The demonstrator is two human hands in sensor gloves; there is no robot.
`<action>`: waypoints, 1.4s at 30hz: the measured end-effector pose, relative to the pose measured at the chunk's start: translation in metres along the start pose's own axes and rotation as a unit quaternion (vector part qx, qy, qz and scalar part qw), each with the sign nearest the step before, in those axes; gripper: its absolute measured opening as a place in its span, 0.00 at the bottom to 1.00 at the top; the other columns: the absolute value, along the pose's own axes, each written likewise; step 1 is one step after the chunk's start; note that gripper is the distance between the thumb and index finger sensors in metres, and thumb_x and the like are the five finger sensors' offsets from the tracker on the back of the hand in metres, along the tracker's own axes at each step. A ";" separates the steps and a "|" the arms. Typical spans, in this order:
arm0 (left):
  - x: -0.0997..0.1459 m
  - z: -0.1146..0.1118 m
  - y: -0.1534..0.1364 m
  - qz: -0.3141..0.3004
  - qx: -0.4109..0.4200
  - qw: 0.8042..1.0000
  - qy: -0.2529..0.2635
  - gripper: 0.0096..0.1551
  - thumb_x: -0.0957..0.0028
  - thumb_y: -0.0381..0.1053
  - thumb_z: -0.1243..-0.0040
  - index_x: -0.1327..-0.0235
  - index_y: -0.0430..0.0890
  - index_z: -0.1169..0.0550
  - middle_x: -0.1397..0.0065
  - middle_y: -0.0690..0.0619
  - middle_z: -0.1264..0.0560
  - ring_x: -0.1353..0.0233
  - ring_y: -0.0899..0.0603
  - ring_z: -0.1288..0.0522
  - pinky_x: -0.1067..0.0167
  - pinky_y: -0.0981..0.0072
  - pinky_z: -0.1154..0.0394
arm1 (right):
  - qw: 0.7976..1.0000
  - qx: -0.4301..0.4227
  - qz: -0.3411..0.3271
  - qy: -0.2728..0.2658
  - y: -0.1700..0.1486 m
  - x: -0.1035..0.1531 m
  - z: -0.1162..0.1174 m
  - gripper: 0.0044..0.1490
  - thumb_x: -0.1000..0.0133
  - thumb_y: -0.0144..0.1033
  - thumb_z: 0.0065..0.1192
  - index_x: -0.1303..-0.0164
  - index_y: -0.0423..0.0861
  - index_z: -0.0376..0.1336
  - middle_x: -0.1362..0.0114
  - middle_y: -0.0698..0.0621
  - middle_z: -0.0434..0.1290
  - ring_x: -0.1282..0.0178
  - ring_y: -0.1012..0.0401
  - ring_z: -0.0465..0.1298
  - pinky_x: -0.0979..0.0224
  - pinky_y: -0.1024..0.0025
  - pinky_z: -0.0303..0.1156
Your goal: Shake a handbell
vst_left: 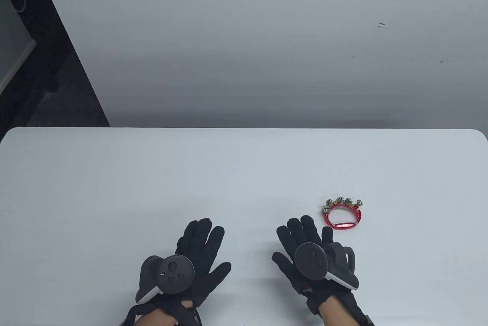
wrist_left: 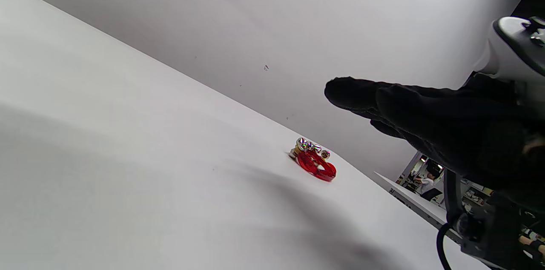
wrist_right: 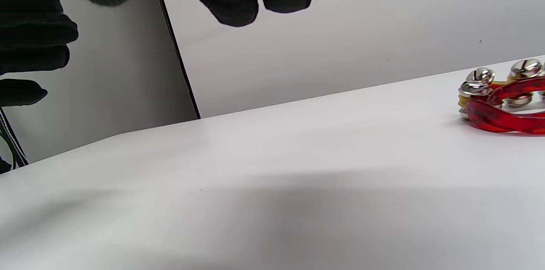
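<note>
- The broad white table [vst_left: 114, 188] with its rounded far corners carries everything; it runs up to a plain pale grey wall [vst_left: 267, 36].
- The person's left hand [vst_left: 198, 257], in a black sensor glove with a dark round tracker strapped to its back, hovers or rests low over the near edge of the table, fingers spread and holding nothing. It is well apart from the bell.
- The person's right hand [vst_left: 305, 249], gloved and fitted the same way, lies palm down with its fingers loosely apart and empty. In the right wrist view its fingertips [wrist_right: 230, 1] hang clear above the tabletop.
- The small red translucent plastic D-shaped handbell [vst_left: 343, 213], with a row of silver jingle bells along its curved far side, lies flat on the table near the right hand, just beyond and to the right of its fingertips, not touching them.
- By its look the handbell is light and rigid, with a smooth, somewhat slippery plastic frame; the little bells hang loose and would likely rattle at a touch.
- The straight bar of the frame, on the side facing the person, seems the natural place to grip: fingers through the opening, thumb over the bar, clear of the jingles.
</note>
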State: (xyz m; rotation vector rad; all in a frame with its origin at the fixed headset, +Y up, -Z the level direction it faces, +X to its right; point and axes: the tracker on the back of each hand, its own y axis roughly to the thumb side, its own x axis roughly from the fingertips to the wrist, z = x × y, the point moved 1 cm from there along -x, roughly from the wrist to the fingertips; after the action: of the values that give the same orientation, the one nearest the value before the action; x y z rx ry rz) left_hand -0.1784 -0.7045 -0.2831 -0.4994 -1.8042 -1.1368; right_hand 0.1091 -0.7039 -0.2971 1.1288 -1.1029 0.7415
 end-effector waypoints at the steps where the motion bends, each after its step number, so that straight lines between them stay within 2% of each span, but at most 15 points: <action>1: 0.000 0.000 0.000 0.000 0.000 1.000 0.000 0.48 0.44 0.72 0.56 0.14 0.54 0.51 0.12 0.40 0.59 0.15 0.27 0.61 0.28 0.26 0.52 | 1.000 -0.001 0.000 0.000 0.000 0.000 0.000 0.47 0.44 0.62 0.46 0.18 0.46 0.52 0.15 0.41 0.49 0.14 0.40 0.43 0.28 0.28 0.36; 14: -0.001 0.000 0.000 0.000 0.000 1.000 0.000 0.47 0.43 0.72 0.56 0.14 0.54 0.51 0.12 0.40 0.59 0.15 0.27 0.61 0.28 0.26 0.52 | 1.000 -0.018 0.002 -0.005 -0.004 0.002 -0.002 0.47 0.44 0.62 0.45 0.19 0.46 0.53 0.15 0.40 0.49 0.14 0.40 0.44 0.28 0.28 0.37; 23: 0.000 0.005 0.000 -0.006 0.009 1.000 0.025 0.47 0.44 0.72 0.56 0.14 0.54 0.50 0.12 0.41 0.58 0.15 0.27 0.60 0.28 0.26 0.52 | 0.998 -0.044 0.004 -0.039 -0.009 0.010 -0.016 0.48 0.44 0.62 0.46 0.18 0.46 0.52 0.15 0.40 0.52 0.14 0.39 0.46 0.27 0.28 0.39; 26: 0.001 0.010 0.000 -0.011 0.015 0.999 0.040 0.47 0.44 0.72 0.56 0.14 0.54 0.49 0.12 0.41 0.57 0.15 0.27 0.60 0.28 0.26 0.52 | 0.996 -0.055 -0.002 -0.075 -0.011 0.017 -0.033 0.48 0.44 0.62 0.48 0.19 0.45 0.53 0.16 0.40 0.56 0.15 0.39 0.50 0.27 0.28 0.41; 29: 0.002 0.016 -0.002 -0.015 0.024 0.998 0.056 0.47 0.44 0.72 0.56 0.14 0.54 0.49 0.12 0.41 0.57 0.15 0.27 0.59 0.28 0.26 0.52 | 0.989 -0.064 -0.001 -0.136 -0.017 0.029 -0.056 0.48 0.44 0.61 0.50 0.19 0.44 0.54 0.18 0.40 0.58 0.16 0.38 0.53 0.27 0.28 0.43; 31: 0.003 0.020 -0.004 -0.021 0.035 0.997 0.065 0.47 0.44 0.71 0.55 0.15 0.54 0.48 0.12 0.41 0.57 0.15 0.27 0.59 0.28 0.26 0.52 | 0.983 -0.058 0.014 -0.176 -0.028 0.034 -0.072 0.47 0.44 0.61 0.53 0.20 0.44 0.55 0.19 0.40 0.60 0.17 0.38 0.55 0.27 0.28 0.45; 33: 0.004 0.023 -0.007 -0.020 0.041 0.996 0.070 0.47 0.44 0.71 0.55 0.15 0.54 0.48 0.12 0.41 0.56 0.15 0.27 0.59 0.28 0.26 0.51 | 0.980 -0.055 0.043 -0.186 -0.042 0.030 -0.080 0.46 0.44 0.59 0.54 0.21 0.43 0.56 0.19 0.40 0.61 0.17 0.38 0.57 0.27 0.29 0.46; 36: 0.003 0.023 -0.013 -0.014 0.052 0.996 0.068 0.47 0.44 0.71 0.55 0.15 0.54 0.48 0.12 0.41 0.56 0.15 0.27 0.59 0.28 0.26 0.51 | 0.981 -0.057 0.095 -0.157 -0.071 0.012 -0.076 0.44 0.45 0.56 0.57 0.23 0.42 0.59 0.21 0.40 0.63 0.19 0.38 0.59 0.26 0.30 0.47; 37: 0.003 0.023 -0.015 -0.011 0.055 0.996 0.066 0.47 0.44 0.71 0.55 0.15 0.53 0.48 0.12 0.41 0.56 0.15 0.27 0.59 0.28 0.26 0.51 | 0.984 -0.055 0.122 -0.121 -0.085 0.002 -0.069 0.43 0.45 0.55 0.58 0.23 0.42 0.59 0.22 0.40 0.63 0.20 0.38 0.59 0.26 0.30 0.48; 42: 0.001 0.021 -0.020 -0.005 0.062 0.996 0.060 0.47 0.44 0.71 0.55 0.14 0.53 0.48 0.12 0.40 0.56 0.15 0.27 0.59 0.28 0.26 0.51 | 0.978 -0.041 0.203 -0.009 -0.124 -0.032 -0.025 0.40 0.45 0.49 0.62 0.26 0.41 0.61 0.23 0.39 0.63 0.21 0.38 0.59 0.26 0.31 0.47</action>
State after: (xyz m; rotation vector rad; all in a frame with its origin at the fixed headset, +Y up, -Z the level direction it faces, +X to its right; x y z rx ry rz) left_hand -0.2036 -0.6963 -0.2949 -0.3423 -1.7610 -1.0328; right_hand 0.2182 -0.7149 -0.3680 0.8496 -1.3880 0.9920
